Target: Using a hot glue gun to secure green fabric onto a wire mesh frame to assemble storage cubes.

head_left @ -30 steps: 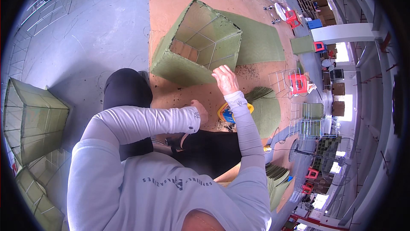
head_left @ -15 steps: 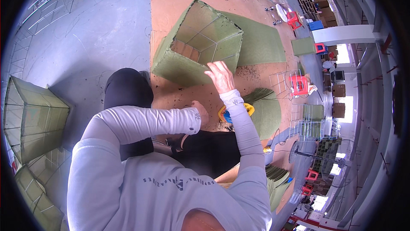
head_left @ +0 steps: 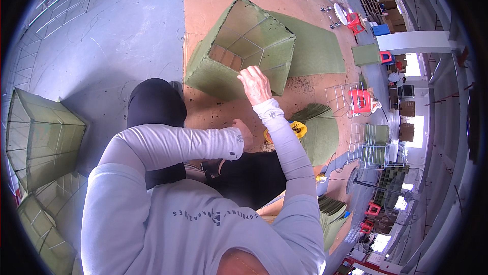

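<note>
A large green fabric-covered wire box (head_left: 218,79) lies on its side on the brown board, its open end facing me, with thin wires inside. My right hand (head_left: 255,82) is at the lower rim of that open end, its fingers bent together on the edge of the fabric. My left hand (head_left: 244,135) is closed in front of my lap, apart from the box. Its fingers are mostly hidden, and I cannot make out what it holds. Partly behind my right forearm is a yellow container (head_left: 299,129).
A flat green sheet (head_left: 317,51) lies beyond the box. Stacked green pieces (head_left: 323,135) lie to the right. Other green wire-framed boxes (head_left: 46,137) stand at the left on the grey floor. A red stool (head_left: 360,101) and wire frames (head_left: 376,154) are farther right.
My right hand has moved left along the box's rim, and its fingers have drawn together. The whole view has shifted slightly; my left hand stays much the same.
</note>
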Available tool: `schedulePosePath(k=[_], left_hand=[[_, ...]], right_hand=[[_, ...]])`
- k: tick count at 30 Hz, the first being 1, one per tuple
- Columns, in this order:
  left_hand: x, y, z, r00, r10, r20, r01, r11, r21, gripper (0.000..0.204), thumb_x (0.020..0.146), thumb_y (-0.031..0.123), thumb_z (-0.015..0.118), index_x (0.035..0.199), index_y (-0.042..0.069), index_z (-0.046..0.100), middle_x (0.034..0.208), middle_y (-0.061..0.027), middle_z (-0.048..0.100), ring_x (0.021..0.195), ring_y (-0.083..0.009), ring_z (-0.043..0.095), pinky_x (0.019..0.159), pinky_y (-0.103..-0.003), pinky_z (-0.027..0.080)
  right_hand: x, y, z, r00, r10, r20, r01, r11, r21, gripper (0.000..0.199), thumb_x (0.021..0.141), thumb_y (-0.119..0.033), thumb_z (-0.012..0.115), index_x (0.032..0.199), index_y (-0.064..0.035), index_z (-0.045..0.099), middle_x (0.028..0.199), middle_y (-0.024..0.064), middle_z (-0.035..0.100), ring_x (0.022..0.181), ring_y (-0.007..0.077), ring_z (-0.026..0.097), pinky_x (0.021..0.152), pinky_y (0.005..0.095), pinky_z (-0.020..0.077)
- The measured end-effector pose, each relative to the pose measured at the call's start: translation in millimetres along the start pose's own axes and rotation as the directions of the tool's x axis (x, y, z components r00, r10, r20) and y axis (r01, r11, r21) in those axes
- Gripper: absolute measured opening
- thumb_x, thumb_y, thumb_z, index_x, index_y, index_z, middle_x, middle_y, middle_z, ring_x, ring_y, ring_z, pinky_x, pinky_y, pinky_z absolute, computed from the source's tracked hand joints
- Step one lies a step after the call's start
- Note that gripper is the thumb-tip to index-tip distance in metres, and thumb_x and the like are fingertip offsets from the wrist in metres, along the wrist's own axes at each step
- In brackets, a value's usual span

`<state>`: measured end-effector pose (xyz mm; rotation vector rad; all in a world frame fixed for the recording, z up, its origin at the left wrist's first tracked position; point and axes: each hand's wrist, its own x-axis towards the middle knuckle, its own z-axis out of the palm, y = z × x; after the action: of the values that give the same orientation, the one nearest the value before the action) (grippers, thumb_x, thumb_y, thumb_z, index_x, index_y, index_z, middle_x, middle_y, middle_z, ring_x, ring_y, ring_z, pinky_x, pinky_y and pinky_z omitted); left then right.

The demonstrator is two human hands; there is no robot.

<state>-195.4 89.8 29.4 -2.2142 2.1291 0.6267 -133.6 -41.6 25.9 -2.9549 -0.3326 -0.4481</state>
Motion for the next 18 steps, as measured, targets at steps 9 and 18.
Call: schedulePosePath(k=[9, 18], left_hand=[[19.7, -24.7, 15.1, 0.965, -0.05, 0.259, 0.076, 0.993, -0.092, 0.026, 0.08, 0.016, 0.06, 0.105, 0.011, 0.068, 0.107, -0.0049, 0.066, 0.101, -0.0252, 0.062, 0.077, -0.043, 0.05], [71.5, -164.8, 189.0, 0.756, -0.649, 0.082, 0.542, 0.551, -0.634, 0.03, 0.081, 0.023, 0.055, 0.099, 0.003, 0.067, 0.104, -0.0228, 0.062, 0.098, -0.037, 0.059, 0.084, -0.04, 0.048]], right_hand=[[-22.3, 34.1, -24.3, 0.99, 0.135, -0.035, -0.138, 0.987, -0.087, 0.014, 0.075, -0.017, 0.066, 0.073, -0.0056, 0.058, 0.074, 0.0084, 0.054, 0.075, 0.024, 0.057, 0.065, 0.0354, 0.0487], [-123.1, 100.7, -76.2, 0.901, 0.432, -0.032, -0.433, 0.893, -0.127, 0.016, 0.073, -0.009, 0.067, 0.075, -0.0004, 0.054, 0.075, 0.0161, 0.053, 0.075, 0.0359, 0.054, 0.064, 0.0435, 0.0428]])
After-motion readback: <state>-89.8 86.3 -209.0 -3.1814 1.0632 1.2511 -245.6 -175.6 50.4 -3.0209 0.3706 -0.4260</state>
